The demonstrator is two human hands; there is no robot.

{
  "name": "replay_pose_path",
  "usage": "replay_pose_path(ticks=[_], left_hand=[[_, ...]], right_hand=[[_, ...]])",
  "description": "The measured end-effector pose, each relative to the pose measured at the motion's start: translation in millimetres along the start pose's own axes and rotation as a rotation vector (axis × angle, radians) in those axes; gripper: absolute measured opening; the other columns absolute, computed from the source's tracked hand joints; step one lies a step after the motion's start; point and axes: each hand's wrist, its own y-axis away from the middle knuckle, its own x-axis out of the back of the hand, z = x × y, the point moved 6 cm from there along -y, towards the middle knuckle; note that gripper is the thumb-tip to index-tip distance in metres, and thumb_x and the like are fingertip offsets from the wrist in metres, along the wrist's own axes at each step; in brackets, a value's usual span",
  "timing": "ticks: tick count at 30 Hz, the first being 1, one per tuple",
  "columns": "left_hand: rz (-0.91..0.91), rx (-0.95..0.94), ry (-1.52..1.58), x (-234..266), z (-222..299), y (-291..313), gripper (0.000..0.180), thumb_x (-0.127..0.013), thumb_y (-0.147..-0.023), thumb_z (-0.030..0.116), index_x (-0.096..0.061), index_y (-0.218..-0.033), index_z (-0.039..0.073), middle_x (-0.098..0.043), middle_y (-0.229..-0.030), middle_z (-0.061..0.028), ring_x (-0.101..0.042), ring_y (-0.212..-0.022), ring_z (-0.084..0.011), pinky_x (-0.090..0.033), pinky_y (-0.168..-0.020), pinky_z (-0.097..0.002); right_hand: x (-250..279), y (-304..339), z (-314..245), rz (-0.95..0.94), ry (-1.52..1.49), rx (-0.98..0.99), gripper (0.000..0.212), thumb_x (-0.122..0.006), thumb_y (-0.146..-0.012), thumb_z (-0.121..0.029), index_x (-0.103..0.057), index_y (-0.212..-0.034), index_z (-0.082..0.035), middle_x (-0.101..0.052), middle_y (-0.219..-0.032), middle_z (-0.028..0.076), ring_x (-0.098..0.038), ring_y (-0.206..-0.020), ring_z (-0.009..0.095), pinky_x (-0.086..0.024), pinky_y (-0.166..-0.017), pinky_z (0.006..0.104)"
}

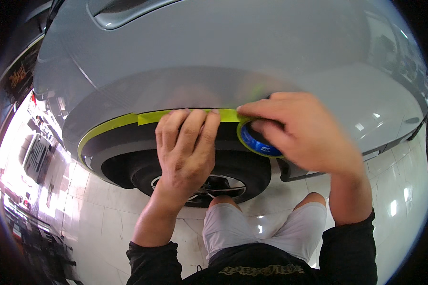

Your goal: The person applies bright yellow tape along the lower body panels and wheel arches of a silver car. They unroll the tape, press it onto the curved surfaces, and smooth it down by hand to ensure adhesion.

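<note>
A roll of yellow-green masking tape (257,141) with a blue core is gripped in my right hand (306,128), thumb inside the ring and index finger at the point where the strip leaves the roll. From there the tape strip (147,117) runs left along the upper edge of the black wheel arch trim (128,137) on a grey car. My left hand (188,142) rests with its bent fingertips pressing on the strip, a little left of the roll. Further left, another length of tape (102,129) follows the arch curve, overlapped by the newer strip's end.
The grey car body panel (214,52) bulges above the arch, with a door handle (123,16) at upper left. Below the arch sits the black tyre (259,175). My knees are close to the wheel. Shiny tiled floor (399,204) spreads around; dark equipment (38,237) stands at lower left.
</note>
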Motion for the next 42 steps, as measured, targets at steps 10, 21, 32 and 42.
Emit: replay_pose_path(ticks=[10,21,32,42], left_hand=[[-0.134,0.024,-0.002,4.2,10.0,-13.6,0.031,-0.068,-0.079,-0.006,-0.071,-0.110,0.001,-0.061,-0.107,-0.0118,-0.056,-0.105,-0.0314,-0.046,-0.092,-0.0448],[-0.195,-0.101,0.045,-16.0,47.1,-22.0,0.044,-0.069,-0.072,-0.004,-0.070,-0.115,0.005,-0.059,-0.112,-0.0103,-0.055,-0.110,-0.0300,-0.043,-0.095,-0.0457],[-0.188,-0.120,-0.081,-26.7,60.5,-25.6,0.035,-0.071,-0.076,0.000,-0.072,-0.111,0.003,-0.060,-0.110,-0.0105,-0.055,-0.107,-0.0274,-0.043,-0.091,-0.0424],[-0.267,-0.138,-0.041,-32.4,72.3,-17.6,0.048,-0.071,-0.071,0.002,-0.072,-0.118,0.009,-0.057,-0.116,-0.0111,-0.050,-0.112,-0.0288,-0.040,-0.094,-0.0456]], right_hand=[[2.6,46.5,27.4,0.152,-0.060,-0.150,0.023,-0.063,-0.086,-0.012,-0.072,-0.106,-0.007,-0.062,-0.078,0.014,-0.061,-0.076,0.033,-0.049,-0.071,0.0423],[-2.2,42.0,27.6,0.141,0.007,-0.299,0.021,-0.061,-0.090,-0.020,-0.072,-0.102,-0.007,-0.066,-0.080,0.019,-0.067,-0.081,0.038,-0.054,-0.073,0.0478],[11.5,106.6,78.5,0.213,-0.252,-0.236,0.022,-0.065,-0.089,-0.022,-0.073,-0.101,-0.005,-0.067,-0.082,0.016,-0.063,-0.078,0.034,-0.050,-0.072,0.0440],[1.8,101.3,67.9,0.312,-0.168,-0.287,0.020,-0.061,-0.092,-0.016,-0.073,-0.100,-0.002,-0.070,-0.087,0.015,-0.065,-0.082,0.033,-0.052,-0.077,0.0433]])
